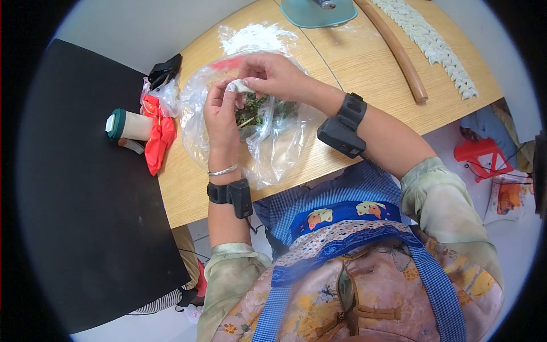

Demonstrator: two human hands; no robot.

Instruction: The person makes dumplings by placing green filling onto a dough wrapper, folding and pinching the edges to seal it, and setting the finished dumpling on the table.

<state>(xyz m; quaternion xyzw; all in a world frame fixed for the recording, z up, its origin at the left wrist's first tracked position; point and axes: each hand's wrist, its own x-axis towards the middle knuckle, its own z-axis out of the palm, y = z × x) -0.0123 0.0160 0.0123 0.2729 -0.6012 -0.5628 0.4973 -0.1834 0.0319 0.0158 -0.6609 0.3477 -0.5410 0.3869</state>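
Note:
My left hand (223, 102) and my right hand (272, 77) meet above a clear plastic bag, their fingers closed on a small white dumpling (241, 86). The dumpling is partly covered by my fingertips, so its full shape is hidden. Right beneath the hands, dark green chopped leaves (254, 115) lie in the plastic bag (277, 151). A patch of white flour (256, 39) is spread on the wooden table just beyond my hands.
Overlapping rows of folded dumplings (428, 45) line the table's right side beside a long wooden rolling pin (397, 52). A teal tray (317, 17) stands at the back. To the left are a green-lidded cup (132, 125), a red bag (158, 139) and a black table (85, 188).

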